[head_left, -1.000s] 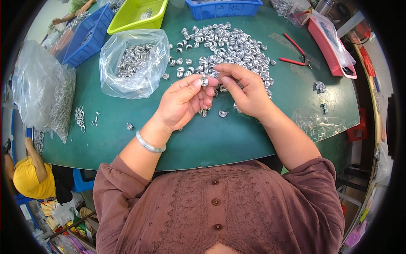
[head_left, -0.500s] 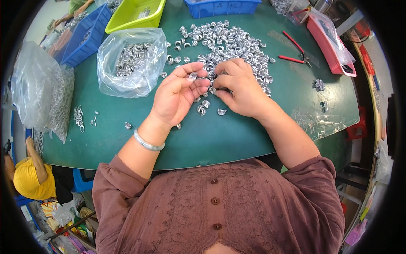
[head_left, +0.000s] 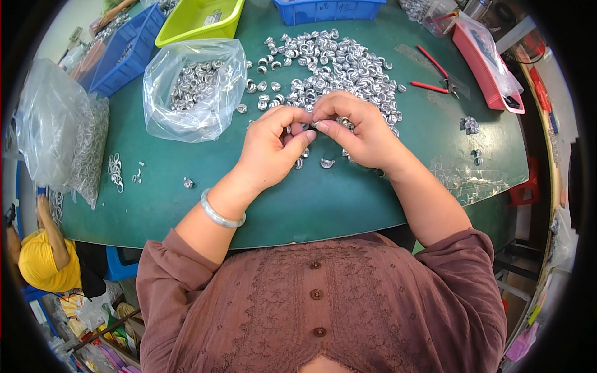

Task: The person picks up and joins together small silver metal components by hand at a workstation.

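My left hand [head_left: 268, 148] and my right hand [head_left: 359, 129] meet at the near edge of a pile of small curved silver metal pieces [head_left: 342, 68]. Between the right thumb and forefinger a small silver metal piece [head_left: 315, 124] is pinched, largely covered by the fingertips. The left fingers are curled with the thumb against them, touching the right fingertips; silver shows between them. More silver shines under the right palm, partly hidden. A few loose pieces [head_left: 327, 163] lie on the green table just in front of the hands.
A clear plastic bag [head_left: 155, 112] of silver pieces stands left of the pile, a bulging bag of rings [head_left: 53, 133] farther left. Green [head_left: 180, 28] and blue [head_left: 323, 12] bins stand behind. Red-handled pliers [head_left: 430, 87] and a pink basket [head_left: 479, 68] lie right. A person in yellow [head_left: 50, 261] sits lower left.
My left hand has turned from palm-up with a silver piece to curled inward, meeting the right hand. The right fingers have come off the pile into a pinch.
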### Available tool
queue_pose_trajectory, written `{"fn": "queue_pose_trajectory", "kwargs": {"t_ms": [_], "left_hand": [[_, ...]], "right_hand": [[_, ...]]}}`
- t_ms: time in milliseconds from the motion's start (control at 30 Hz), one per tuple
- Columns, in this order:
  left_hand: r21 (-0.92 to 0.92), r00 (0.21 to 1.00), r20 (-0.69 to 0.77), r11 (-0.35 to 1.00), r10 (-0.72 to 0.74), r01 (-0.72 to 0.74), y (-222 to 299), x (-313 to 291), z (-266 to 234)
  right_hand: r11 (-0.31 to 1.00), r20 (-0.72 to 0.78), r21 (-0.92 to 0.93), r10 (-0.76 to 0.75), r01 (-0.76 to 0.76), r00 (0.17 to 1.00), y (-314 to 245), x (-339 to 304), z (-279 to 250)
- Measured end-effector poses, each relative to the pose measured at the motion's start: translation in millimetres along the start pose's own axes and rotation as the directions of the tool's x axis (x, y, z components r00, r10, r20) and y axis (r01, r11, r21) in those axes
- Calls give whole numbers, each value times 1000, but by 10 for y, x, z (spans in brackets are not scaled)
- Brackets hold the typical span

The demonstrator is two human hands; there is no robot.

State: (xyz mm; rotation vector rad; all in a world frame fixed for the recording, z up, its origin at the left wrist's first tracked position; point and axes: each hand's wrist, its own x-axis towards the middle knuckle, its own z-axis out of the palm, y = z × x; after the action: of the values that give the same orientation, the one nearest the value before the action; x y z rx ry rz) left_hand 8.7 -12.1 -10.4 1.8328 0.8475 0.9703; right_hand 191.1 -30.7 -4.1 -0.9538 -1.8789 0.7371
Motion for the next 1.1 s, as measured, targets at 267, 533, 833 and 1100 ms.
{"fn": "queue_pose_trajectory", "kwargs": {"t_ms": [267,533,833,1100], "left_hand": [[88,985,-33,982,171,-168,13,27,-17],[11,994,-23,994,106,-106,0,14,-25],[-169,998,-35,984,55,-61,-21,-5,6],[-552,916,143,738,-375,388,46,1,-12]], "right_hand": [[860,17,438,283,-261,959,-85,-22,58],[882,37,385,281,-273,959,-104,-31,42],[843,12,450,323,-294,946,-139,-16,55],[829,19,449,364,-333,931,-109,-11,80]]}}
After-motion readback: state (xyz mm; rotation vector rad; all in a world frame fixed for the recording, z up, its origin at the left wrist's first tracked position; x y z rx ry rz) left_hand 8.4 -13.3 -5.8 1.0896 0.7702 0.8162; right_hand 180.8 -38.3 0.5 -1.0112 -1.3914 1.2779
